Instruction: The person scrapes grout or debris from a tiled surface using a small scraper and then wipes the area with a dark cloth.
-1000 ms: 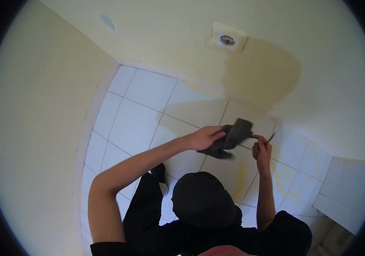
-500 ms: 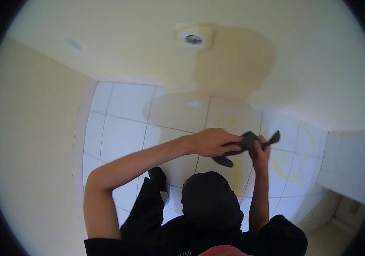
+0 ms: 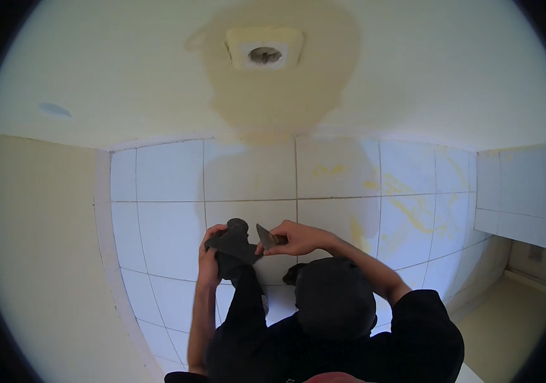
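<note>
My left hand (image 3: pixel 209 254) is closed around a dark grey, soft-looking thing (image 3: pixel 231 244) with a rounded end sticking up and a pointed flap on the right. Its exact kind is unclear. Close beside it, my right hand (image 3: pixel 298 237) grips a scraper (image 3: pixel 265 236) with a flat, wedge-shaped blade tilted up and left. Most of the scraper's handle is hidden by the fingers. Both hands are held low over the tiled floor, in front of my body. The right fingertips come close to the flap, and whether they touch it I cannot tell.
White floor tiles (image 3: pixel 250 172) carry yellow smears (image 3: pixel 413 210) on the right. Ahead, a pale wall (image 3: pixel 413 76) holds a square socket (image 3: pixel 265 54) with a round centre. Another wall (image 3: pixel 30 242) stands at left. A tiled ledge (image 3: pixel 522 185) juts out at right.
Both hands have moved left and drawn apart. The dark grey thing was between both hands and is now in my left hand alone, while the right holds the scraper. The view has shifted.
</note>
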A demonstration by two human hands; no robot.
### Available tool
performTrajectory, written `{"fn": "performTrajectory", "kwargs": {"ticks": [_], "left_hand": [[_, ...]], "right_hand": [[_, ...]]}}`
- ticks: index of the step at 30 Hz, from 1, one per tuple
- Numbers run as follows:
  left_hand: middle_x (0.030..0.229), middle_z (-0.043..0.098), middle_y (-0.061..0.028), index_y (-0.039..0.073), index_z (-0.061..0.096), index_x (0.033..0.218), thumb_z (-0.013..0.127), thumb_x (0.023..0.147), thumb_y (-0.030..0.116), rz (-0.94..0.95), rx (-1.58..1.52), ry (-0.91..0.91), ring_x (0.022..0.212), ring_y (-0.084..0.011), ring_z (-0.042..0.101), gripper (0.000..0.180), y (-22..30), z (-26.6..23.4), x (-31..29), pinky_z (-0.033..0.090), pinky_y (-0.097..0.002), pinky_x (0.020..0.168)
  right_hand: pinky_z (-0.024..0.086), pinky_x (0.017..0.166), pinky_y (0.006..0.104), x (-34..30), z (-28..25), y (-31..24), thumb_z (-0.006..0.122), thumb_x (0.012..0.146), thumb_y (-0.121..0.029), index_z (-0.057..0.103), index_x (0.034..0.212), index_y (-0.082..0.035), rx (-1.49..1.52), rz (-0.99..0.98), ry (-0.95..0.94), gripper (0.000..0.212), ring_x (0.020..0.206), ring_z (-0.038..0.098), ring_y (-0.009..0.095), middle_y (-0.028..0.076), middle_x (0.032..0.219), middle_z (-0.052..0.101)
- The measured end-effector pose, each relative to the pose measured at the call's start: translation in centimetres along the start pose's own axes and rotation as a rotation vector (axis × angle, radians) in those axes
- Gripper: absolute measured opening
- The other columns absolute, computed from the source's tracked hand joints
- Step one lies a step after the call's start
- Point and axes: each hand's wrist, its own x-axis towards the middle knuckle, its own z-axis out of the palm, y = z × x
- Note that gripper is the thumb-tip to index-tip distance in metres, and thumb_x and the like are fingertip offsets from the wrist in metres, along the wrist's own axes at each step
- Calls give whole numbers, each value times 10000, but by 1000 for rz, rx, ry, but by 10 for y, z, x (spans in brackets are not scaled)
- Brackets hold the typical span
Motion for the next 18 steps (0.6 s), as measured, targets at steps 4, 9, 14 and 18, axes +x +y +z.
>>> {"fn": "performTrajectory", "kwargs": {"ticks": [4,9,14,18], "left_hand": [[1271,623,-148,23,544,1350,497,1003,135,-43,-102,-42,1104,-240,648,368,-10,-10,-5,521,-340,972],[1143,652,-83,26,651,1199,478,981,16,22,191,-133,1053,-165,632,279,-11,-22,7,477,-281,972],[975,535,-50,50,676,1015,486,883,-56,210,453,-169,1021,-163,555,255,-4,-45,12,427,-271,963],[1169,541,-135,47,655,982,536,906,39,427,574,-215,1262,-292,465,142,-6,-57,27,359,-398,1090]], "right_hand": [[333,544,358,1,10,11,691,955,-299,607,800,-1,-56,72,-81,347,575,366,133,55,577,443],[335,540,361,-9,2,23,692,950,-303,567,779,3,-127,114,-48,372,575,361,143,56,570,418],[376,569,367,-5,5,-13,678,949,-263,616,875,-3,-293,277,-176,277,577,446,172,105,682,604],[392,585,387,-19,24,-8,669,941,-302,596,904,-3,-233,281,-166,310,593,470,221,124,640,518]]}}
